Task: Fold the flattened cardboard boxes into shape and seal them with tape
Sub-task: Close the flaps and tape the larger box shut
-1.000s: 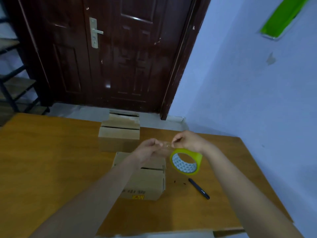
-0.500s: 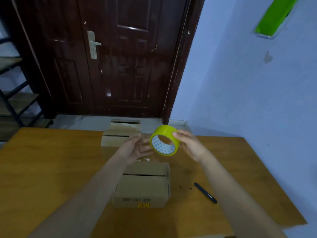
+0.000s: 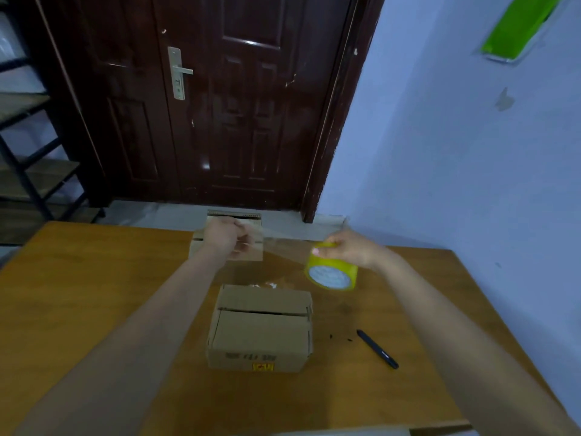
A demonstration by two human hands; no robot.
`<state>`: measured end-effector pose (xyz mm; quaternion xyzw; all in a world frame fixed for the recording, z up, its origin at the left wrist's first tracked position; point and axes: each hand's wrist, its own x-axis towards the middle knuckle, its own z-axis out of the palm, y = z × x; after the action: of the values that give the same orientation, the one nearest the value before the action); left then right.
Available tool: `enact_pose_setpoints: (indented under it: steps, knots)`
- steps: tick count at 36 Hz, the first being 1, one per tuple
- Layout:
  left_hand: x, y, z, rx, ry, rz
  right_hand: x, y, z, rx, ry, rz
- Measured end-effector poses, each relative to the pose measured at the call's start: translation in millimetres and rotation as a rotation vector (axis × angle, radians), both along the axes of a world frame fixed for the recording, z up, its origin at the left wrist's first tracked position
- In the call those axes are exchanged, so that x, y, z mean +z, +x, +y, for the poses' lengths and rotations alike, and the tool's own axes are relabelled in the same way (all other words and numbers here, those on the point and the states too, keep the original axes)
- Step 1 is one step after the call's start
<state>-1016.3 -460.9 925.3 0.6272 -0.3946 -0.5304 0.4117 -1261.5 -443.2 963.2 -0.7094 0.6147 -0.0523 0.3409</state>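
A folded cardboard box [image 3: 261, 328] stands on the wooden table [image 3: 94, 297] in front of me, its top flaps closed with a dark seam across them. My right hand [image 3: 349, 248] grips a yellow tape roll [image 3: 331, 272] above the table, right of the box. My left hand [image 3: 228, 236] pinches the free end of a clear tape strip [image 3: 283, 247] stretched between the two hands. A second cardboard box [image 3: 248, 243] sits at the table's far edge, partly hidden behind my left hand.
A black pen [image 3: 377, 349] lies on the table right of the near box, with small dark specks beside it. A dark wooden door [image 3: 220, 105] and a blue wall [image 3: 456, 168] stand beyond the table. A metal shelf [image 3: 28, 171] is at the far left.
The hands have moved apart, the left going left and the right going right with the roll, drawing out a clear strip of tape between them.
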Motion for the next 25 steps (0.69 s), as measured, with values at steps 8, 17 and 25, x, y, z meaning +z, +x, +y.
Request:
enact_pose_setpoints:
  steps: [8,17,25]
  knots:
    - [-2.3,6.6,8.7,0.002,0.049,-0.038,-13.6,-24.5,8.7,-0.045,0.026,-0.12]
    - [-25.9,27.6,25.2,0.027,0.177,0.012,-18.7,-41.9,15.3,-0.01,0.082,-0.452]
    - [-41.6,24.5,18.8,0.101,0.262,-0.088,-37.0,-40.4,8.9,0.08,0.078,0.249]
